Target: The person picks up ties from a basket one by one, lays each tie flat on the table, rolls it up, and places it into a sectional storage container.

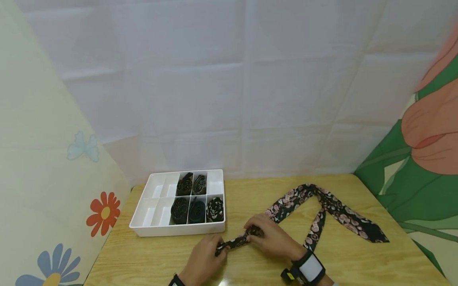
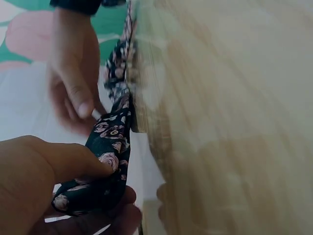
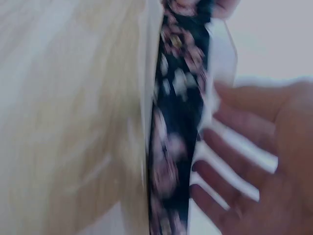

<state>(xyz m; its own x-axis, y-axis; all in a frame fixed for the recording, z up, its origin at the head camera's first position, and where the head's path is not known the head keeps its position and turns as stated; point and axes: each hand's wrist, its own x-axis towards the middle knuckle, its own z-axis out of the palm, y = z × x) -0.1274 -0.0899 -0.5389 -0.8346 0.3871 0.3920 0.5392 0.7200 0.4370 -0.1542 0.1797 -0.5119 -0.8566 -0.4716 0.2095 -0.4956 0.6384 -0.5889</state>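
Observation:
A black necktie (image 1: pixel 358 226) with pink roses lies across the table, bent at the back, its wide pointed end at the right. My left hand (image 1: pixel 204 256) pinches the folded near end between thumb and fingers; the left wrist view shows this part of the floral necktie (image 2: pixel 110 139) close up. Over the tie's stretch just to the right is my right hand (image 1: pixel 270 237). In the right wrist view, the fingers of this right hand (image 3: pixel 259 156) are spread along the edge of the necktie (image 3: pixel 178 103), not curled round it. Motion blurs that view.
A white divided tray (image 1: pixel 179 231) stands at the back left of the wooden table (image 1: pixel 250 190). Several rolled dark ties (image 1: pixel 196 210) sit in its compartments, one of them a patterned roll (image 1: pixel 215 209) at front right. Walls enclose the table's back and sides.

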